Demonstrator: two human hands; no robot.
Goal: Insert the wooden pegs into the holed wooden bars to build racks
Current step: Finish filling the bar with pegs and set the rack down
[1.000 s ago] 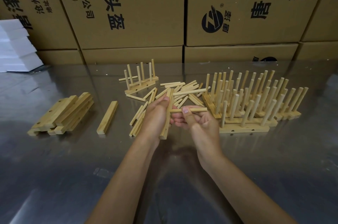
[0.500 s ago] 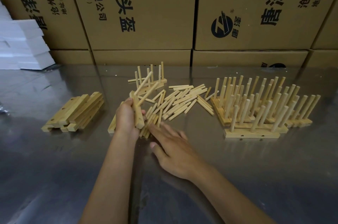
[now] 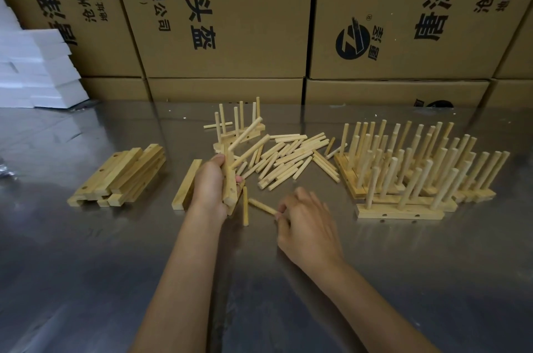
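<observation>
I see a steel table [image 3: 86,266] w/ finished racks [image 3: 418,174] parked far right, out of the way, spare holed bars [image 3: 121,174] stacked left, and loose pegs [image 3: 288,159] heaped in the middle, prob. so both hands reach them. My left hand [image 3: 209,188] has its fingers curled round an upright bar [image 3: 229,179] w/ two pegs already slanting out, held up off the table presumably to expose its holes. My right hand [image 3: 308,220] pinches one peg [image 3: 262,206] lying on the table; its fingertips are hidden behind the knuckles, and the bar's lower end is partly hidden too.

pegs [image 3: 288,159]: pale yellow wood | holed bars [image 3: 121,174]: light tan | table [image 3: 86,266]: grey steel | boxes [image 3: 225,6]: brown, black print | foam blocks [image 3: 37,70]: white
</observation>
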